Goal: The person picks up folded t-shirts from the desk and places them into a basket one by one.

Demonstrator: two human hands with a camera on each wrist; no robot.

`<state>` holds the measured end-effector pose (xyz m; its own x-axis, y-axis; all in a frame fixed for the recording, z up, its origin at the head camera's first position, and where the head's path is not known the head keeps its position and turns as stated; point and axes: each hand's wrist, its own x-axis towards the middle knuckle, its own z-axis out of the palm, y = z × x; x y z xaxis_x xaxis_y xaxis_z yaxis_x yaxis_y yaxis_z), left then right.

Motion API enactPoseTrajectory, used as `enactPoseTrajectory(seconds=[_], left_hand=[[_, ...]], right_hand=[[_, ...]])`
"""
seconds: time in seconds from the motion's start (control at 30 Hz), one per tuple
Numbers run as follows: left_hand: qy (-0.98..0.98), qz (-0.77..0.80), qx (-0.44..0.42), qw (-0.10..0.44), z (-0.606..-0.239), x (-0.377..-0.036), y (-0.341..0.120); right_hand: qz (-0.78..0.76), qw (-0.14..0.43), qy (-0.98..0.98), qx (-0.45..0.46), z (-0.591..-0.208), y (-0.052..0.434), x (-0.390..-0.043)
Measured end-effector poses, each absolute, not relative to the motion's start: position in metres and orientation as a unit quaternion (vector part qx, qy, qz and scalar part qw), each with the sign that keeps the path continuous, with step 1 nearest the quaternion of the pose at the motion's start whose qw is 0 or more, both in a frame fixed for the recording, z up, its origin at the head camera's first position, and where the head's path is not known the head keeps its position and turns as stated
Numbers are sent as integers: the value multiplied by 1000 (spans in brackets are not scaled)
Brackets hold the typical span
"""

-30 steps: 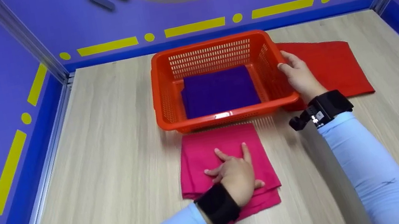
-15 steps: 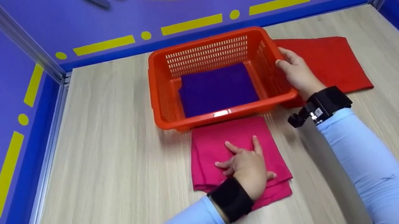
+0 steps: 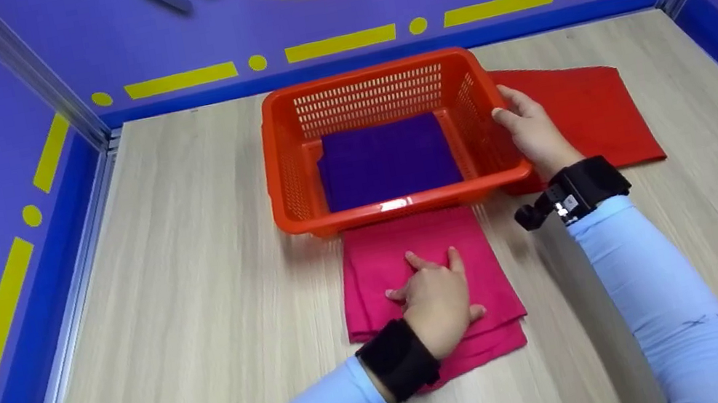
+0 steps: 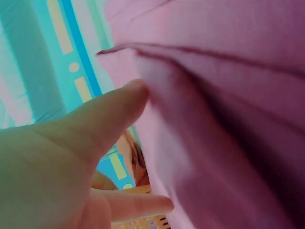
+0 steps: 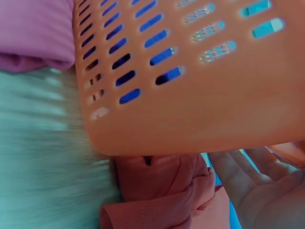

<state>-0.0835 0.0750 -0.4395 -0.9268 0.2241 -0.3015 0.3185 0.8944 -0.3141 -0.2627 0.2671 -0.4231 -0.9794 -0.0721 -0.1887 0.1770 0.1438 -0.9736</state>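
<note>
My left hand point(image 3: 438, 306) rests with spread fingers on a folded pink cloth point(image 3: 369, 259), just in front of an orange-red plastic basket point(image 3: 397, 207). The cloth's far edge reaches under the front rim of the basket in the head view. Up close in the left wrist view, the left thumb point(image 4: 114, 114) touches the layered folds of the pink cloth. On the basket's right side my right hand point(image 3: 536, 135) grips the rim, thumb over the top and the other fingers partly hidden. A folded dark purple cloth point(image 3: 389, 161) lies flat inside the basket.
A folded red cloth point(image 3: 599, 115) lies to the right of the basket, partly beneath that side; its ribbed band point(image 5: 143, 212) shows in the right wrist view. Blue-purple panels point(image 3: 189, 32) wall the wooden table point(image 3: 195, 275) at the back and sides.
The left hand has slid the pink cloth rightward and slightly forward, up to the basket's front. The right hand keeps its grip on the rim. The head view has shifted slightly.
</note>
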Motion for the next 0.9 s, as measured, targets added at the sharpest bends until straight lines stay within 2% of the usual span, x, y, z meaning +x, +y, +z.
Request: enactPoseTrajectory(seconds=[0.23, 0.3, 0.43, 0.6, 0.9], left_hand=[[978, -83, 189, 17, -438, -80, 40], [981, -26, 193, 3, -437, -80, 27], [980, 89, 177, 10, -436, -87, 3], [980, 133, 149, 12, -442, -95, -28], [969, 218, 112, -19, -467, -93, -75]], right_hand=[[-665, 100, 738, 53, -423, 267, -264], [-673, 107, 729, 64, -424, 268, -263], [-677, 120, 720, 90, -422, 274, -259], [-679, 154, 713, 87, -420, 279, -246], [-655, 249, 713, 31, -436, 285, -193]])
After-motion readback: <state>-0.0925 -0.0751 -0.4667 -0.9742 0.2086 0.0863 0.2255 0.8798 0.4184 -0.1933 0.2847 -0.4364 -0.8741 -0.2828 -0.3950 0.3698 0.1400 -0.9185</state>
